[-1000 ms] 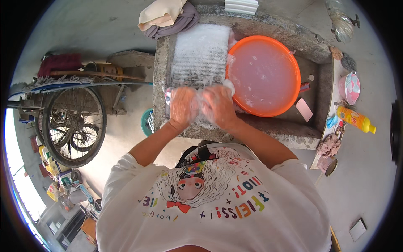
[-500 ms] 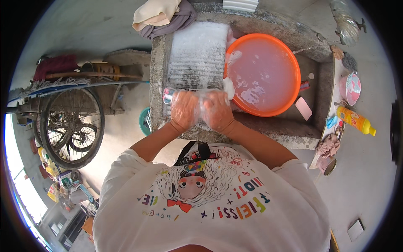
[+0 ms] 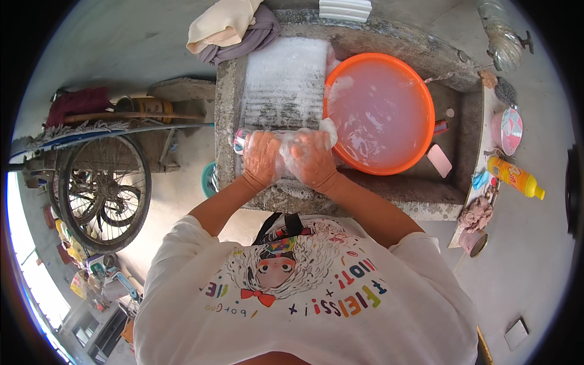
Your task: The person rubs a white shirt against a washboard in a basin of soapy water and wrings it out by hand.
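Note:
My left hand (image 3: pixel 261 159) and my right hand (image 3: pixel 312 160) are closed side by side on a wet, bunched cloth (image 3: pixel 239 140) covered in suds. Its colored left end sticks out past my left hand, and a foamy white end shows beyond my right. The rest of it is hidden under my fingers. Both hands press it at the near part of a ridged washboard slab (image 3: pixel 283 111), whose far part is coated in white foam. Right of the slab, an orange basin (image 3: pixel 431 112) holds cloudy, soapy water.
A rough concrete sink (image 3: pixel 389 30) surrounds the slab and basin. Inside lies a pink bar-shaped object (image 3: pixel 439 160). Folded fabric (image 3: pixel 222 27) rests at the far left corner. Along the right ledge are a pink bowl (image 3: pixel 507 131) and a yellow bottle (image 3: pixel 516 176). A bicycle wheel (image 3: pixel 106 190) stands left.
The view has shifted slightly, so the sink and basin sit a little lower. Both hands still grip the cloth at the near part of the slab, with little visible movement.

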`<action>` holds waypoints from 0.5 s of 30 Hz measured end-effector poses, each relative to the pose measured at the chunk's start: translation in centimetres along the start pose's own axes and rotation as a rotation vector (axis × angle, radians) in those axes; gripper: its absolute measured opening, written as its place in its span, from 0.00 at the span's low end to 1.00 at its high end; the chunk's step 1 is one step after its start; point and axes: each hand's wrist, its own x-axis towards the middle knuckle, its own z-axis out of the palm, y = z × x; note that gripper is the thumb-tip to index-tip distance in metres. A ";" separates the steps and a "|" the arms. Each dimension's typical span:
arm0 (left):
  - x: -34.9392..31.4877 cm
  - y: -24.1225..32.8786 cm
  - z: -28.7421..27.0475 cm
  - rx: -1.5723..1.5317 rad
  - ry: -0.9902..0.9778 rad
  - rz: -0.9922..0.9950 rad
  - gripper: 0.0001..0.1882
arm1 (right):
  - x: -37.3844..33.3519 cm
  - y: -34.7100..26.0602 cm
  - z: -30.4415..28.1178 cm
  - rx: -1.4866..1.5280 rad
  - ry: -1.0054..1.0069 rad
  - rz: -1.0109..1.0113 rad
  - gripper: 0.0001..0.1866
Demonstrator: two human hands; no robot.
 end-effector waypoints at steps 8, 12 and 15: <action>10.7 -5.2 3.5 -0.260 -0.167 -0.622 0.22 | 11.3 6.4 4.1 -0.084 0.009 0.195 0.11; 7.7 -4.7 -1.8 -0.385 -0.384 -0.523 0.33 | 10.9 9.6 4.8 0.126 0.195 0.296 0.11; 5.1 -2.1 -2.9 -0.383 -0.405 -0.475 0.31 | 9.6 15.4 5.0 0.612 0.326 0.502 0.11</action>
